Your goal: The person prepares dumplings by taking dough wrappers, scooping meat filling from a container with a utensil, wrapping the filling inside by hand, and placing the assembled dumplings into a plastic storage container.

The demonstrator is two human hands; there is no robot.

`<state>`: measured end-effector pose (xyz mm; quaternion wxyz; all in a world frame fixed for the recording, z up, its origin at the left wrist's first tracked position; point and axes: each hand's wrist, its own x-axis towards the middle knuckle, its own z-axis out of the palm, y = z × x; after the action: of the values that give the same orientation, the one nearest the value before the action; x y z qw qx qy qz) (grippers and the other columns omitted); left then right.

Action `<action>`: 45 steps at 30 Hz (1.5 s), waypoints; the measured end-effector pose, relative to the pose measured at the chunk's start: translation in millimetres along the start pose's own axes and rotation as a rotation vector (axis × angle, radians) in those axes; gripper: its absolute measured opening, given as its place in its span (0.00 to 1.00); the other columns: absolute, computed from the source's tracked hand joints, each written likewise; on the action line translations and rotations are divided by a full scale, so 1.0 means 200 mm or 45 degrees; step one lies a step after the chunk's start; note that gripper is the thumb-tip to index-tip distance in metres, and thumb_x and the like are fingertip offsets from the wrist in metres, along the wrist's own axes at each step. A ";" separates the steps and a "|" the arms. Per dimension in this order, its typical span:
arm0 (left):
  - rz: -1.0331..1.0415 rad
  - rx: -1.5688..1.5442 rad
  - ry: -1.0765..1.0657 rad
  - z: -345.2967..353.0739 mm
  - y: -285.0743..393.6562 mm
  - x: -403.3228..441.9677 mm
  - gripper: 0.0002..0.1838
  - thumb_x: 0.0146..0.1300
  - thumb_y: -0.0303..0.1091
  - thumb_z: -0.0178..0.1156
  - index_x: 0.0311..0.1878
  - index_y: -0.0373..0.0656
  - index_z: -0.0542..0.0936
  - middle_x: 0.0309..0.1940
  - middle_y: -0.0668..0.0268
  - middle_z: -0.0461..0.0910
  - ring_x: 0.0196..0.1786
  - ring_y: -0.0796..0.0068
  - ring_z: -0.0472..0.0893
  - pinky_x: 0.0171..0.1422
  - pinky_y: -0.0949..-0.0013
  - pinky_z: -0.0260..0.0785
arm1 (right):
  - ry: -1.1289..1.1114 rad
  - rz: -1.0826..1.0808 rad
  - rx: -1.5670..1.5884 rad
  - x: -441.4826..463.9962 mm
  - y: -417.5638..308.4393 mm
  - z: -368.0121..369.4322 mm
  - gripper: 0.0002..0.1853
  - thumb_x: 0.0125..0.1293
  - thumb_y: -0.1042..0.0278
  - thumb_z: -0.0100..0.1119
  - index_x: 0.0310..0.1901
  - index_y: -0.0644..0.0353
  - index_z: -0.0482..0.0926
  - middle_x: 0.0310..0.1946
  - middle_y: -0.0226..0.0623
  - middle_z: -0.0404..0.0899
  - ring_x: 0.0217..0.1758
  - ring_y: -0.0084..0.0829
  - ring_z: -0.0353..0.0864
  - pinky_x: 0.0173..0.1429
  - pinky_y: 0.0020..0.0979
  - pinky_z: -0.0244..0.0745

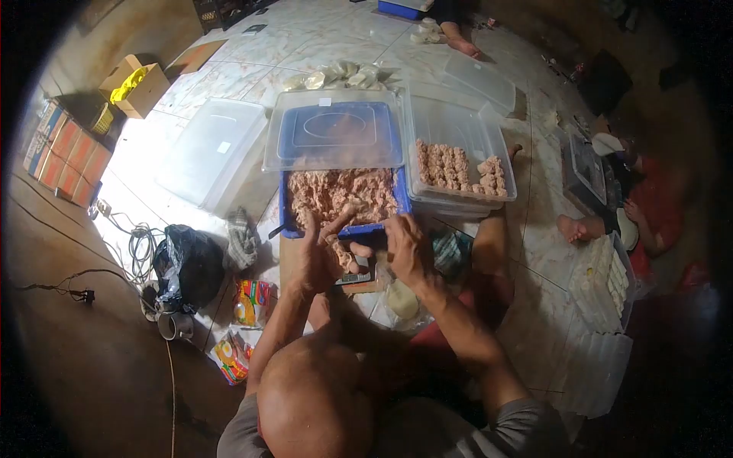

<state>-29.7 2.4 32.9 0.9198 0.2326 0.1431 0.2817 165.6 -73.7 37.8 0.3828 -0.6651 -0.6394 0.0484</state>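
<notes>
Pale marbled floor tiles [248,72] spread around you, with an open cardboard box [149,91] and a stack of cartons [72,156] at the far left. Right in front of you sits a blue tub [285,206] of pinkish minced mixture [343,191], its back part covered by a clear lid [333,158]. Your two hands are apart at its near edge. Your left hand [314,256] is open, fingers spread beside some pinkish lumps [345,258] above a small scale [355,277]; you can't tell whether it touches them. Your right hand [408,250] has its fingers bent near the tub's near right corner, but whether they pinch anything can't be told.

Just right of the tub, a clear box [492,126] holds shaped portions [443,164] in rows. Another clear lid [212,145] lies flat to the left. Nearer you on that side are a black plastic bag [187,263], a crumpled cloth [242,243], a mug [176,327] and two colourful packets [253,302]. Over to the right, another person's bare foot [579,227] rests near a dark box [584,172].
</notes>
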 end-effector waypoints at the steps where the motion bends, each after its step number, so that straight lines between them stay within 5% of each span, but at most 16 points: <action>1: -0.034 0.024 -0.023 0.01 0.00 0.00 0.53 0.68 0.78 0.38 0.76 0.36 0.61 0.41 0.44 0.86 0.32 0.55 0.88 0.44 0.56 0.85 | -0.001 0.005 0.003 0.00 0.03 0.00 0.06 0.68 0.77 0.53 0.44 0.64 0.77 0.36 0.49 0.78 0.43 0.54 0.79 0.46 0.46 0.74; 5: -0.006 -0.232 -0.061 -0.08 -0.02 0.01 0.51 0.69 0.76 0.38 0.71 0.33 0.67 0.45 0.44 0.85 0.33 0.59 0.89 0.47 0.58 0.84 | 0.065 0.082 -0.063 0.02 0.27 0.05 0.05 0.70 0.74 0.53 0.44 0.64 0.77 0.34 0.48 0.79 0.41 0.50 0.81 0.44 0.44 0.75; 6: 0.018 -0.226 -0.099 -0.08 -0.01 0.02 0.48 0.70 0.74 0.40 0.68 0.32 0.69 0.55 0.42 0.82 0.49 0.55 0.87 0.62 0.52 0.78 | 0.045 0.197 0.169 0.00 0.26 0.04 0.06 0.72 0.73 0.53 0.45 0.64 0.75 0.34 0.48 0.78 0.39 0.47 0.81 0.42 0.44 0.75; 9: 0.015 -0.320 0.154 -0.01 -0.03 0.01 0.46 0.71 0.71 0.44 0.67 0.30 0.69 0.63 0.41 0.76 0.63 0.52 0.80 0.73 0.48 0.67 | -0.027 0.333 0.567 -0.04 0.34 0.11 0.08 0.76 0.66 0.52 0.46 0.61 0.75 0.28 0.39 0.75 0.30 0.34 0.77 0.33 0.36 0.72; 10: 0.060 -0.444 0.173 -0.01 -0.05 0.02 0.45 0.71 0.68 0.48 0.67 0.28 0.68 0.68 0.40 0.71 0.68 0.48 0.75 0.75 0.45 0.64 | -0.158 0.684 0.945 -0.06 0.31 0.13 0.07 0.76 0.66 0.52 0.47 0.60 0.74 0.28 0.35 0.74 0.28 0.29 0.73 0.31 0.33 0.69; 12: 0.119 -0.528 0.252 -0.01 -0.07 0.02 0.44 0.72 0.67 0.49 0.66 0.28 0.68 0.67 0.41 0.71 0.68 0.48 0.75 0.75 0.44 0.64 | -0.361 1.189 1.293 -0.15 0.28 0.18 0.06 0.78 0.65 0.51 0.50 0.54 0.71 0.31 0.27 0.70 0.24 0.19 0.64 0.26 0.25 0.62; 16: 0.063 -0.434 0.197 -0.06 -0.06 -0.03 0.45 0.72 0.65 0.50 0.69 0.26 0.65 0.67 0.43 0.72 0.68 0.48 0.76 0.77 0.45 0.63 | -0.190 1.297 1.310 -0.49 0.48 0.27 0.04 0.79 0.64 0.49 0.49 0.51 0.68 0.32 0.27 0.69 0.24 0.15 0.63 0.24 0.23 0.60; 18: 0.001 -0.560 0.218 -0.14 -0.10 -0.06 0.46 0.70 0.64 0.54 0.71 0.27 0.63 0.68 0.44 0.72 0.67 0.48 0.76 0.78 0.44 0.62 | -0.476 1.470 1.487 -0.56 0.36 0.06 0.08 0.77 0.67 0.50 0.54 0.49 0.68 0.33 0.28 0.70 0.27 0.17 0.65 0.27 0.26 0.64; 24: 0.066 -0.558 0.261 0.01 -0.12 -0.04 0.45 0.69 0.66 0.54 0.68 0.29 0.68 0.67 0.46 0.73 0.68 0.48 0.75 0.75 0.40 0.64 | -0.016 0.103 0.297 -0.30 -0.12 -0.20 0.02 0.69 0.77 0.53 0.41 0.64 0.74 0.33 0.43 0.74 0.35 0.45 0.80 0.40 0.44 0.75; 27: -0.027 -0.460 0.144 0.00 -0.10 0.01 0.46 0.68 0.71 0.50 0.66 0.30 0.70 0.66 0.47 0.74 0.66 0.49 0.76 0.72 0.42 0.66 | -0.437 0.030 0.037 -0.30 -0.17 -0.18 0.07 0.65 0.79 0.52 0.43 0.63 0.76 0.36 0.48 0.75 0.38 0.53 0.80 0.42 0.46 0.75; 28: -0.073 -0.500 0.142 -0.04 -0.09 0.01 0.48 0.68 0.74 0.47 0.65 0.30 0.72 0.65 0.48 0.76 0.64 0.50 0.77 0.69 0.45 0.67 | -0.511 0.024 -0.074 -0.25 -0.19 -0.25 0.06 0.66 0.76 0.55 0.42 0.64 0.79 0.35 0.46 0.75 0.37 0.48 0.80 0.40 0.45 0.75; 34: -0.329 -0.421 0.138 -0.05 -0.07 -0.02 0.51 0.66 0.77 0.46 0.66 0.31 0.73 0.62 0.47 0.78 0.63 0.53 0.79 0.71 0.50 0.69 | -0.490 -0.205 -0.048 -0.06 -0.07 -0.27 0.09 0.62 0.79 0.55 0.42 0.60 0.82 0.35 0.41 0.75 0.38 0.45 0.81 0.39 0.44 0.77; 39: -0.298 -0.429 0.045 -0.04 -0.08 -0.05 0.51 0.67 0.77 0.45 0.68 0.31 0.72 0.64 0.49 0.77 0.64 0.54 0.78 0.73 0.50 0.67 | -0.556 -0.283 -0.065 0.01 -0.08 -0.23 0.12 0.59 0.80 0.56 0.44 0.60 0.81 0.36 0.42 0.75 0.39 0.47 0.82 0.40 0.45 0.78; 41: -0.166 -0.367 0.267 0.01 -0.09 -0.05 0.51 0.67 0.76 0.44 0.68 0.32 0.71 0.64 0.49 0.76 0.67 0.54 0.76 0.75 0.50 0.64 | -0.590 -0.322 -0.005 0.00 0.01 -0.20 0.11 0.60 0.80 0.55 0.44 0.61 0.81 0.36 0.43 0.75 0.38 0.48 0.81 0.40 0.44 0.76; 43: 0.091 -0.402 0.352 -0.02 -0.11 -0.03 0.48 0.69 0.74 0.44 0.69 0.32 0.71 0.66 0.49 0.75 0.69 0.54 0.74 0.76 0.50 0.62 | -0.366 -0.151 0.004 -0.08 -0.05 -0.19 0.10 0.61 0.80 0.55 0.43 0.62 0.81 0.36 0.44 0.74 0.37 0.49 0.79 0.41 0.44 0.75; 45: 0.059 -0.450 0.262 -0.03 -0.13 -0.05 0.45 0.71 0.71 0.44 0.66 0.33 0.72 0.67 0.49 0.74 0.69 0.53 0.73 0.75 0.51 0.64 | -0.471 -0.108 -0.003 -0.20 -0.09 -0.13 0.07 0.65 0.78 0.55 0.43 0.63 0.79 0.37 0.45 0.76 0.36 0.48 0.79 0.41 0.46 0.75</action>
<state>-29.1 -20.7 15.3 0.9201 0.0406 0.1794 0.3458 158.0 -123.9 49.4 0.2597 -0.6178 -0.7263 0.1530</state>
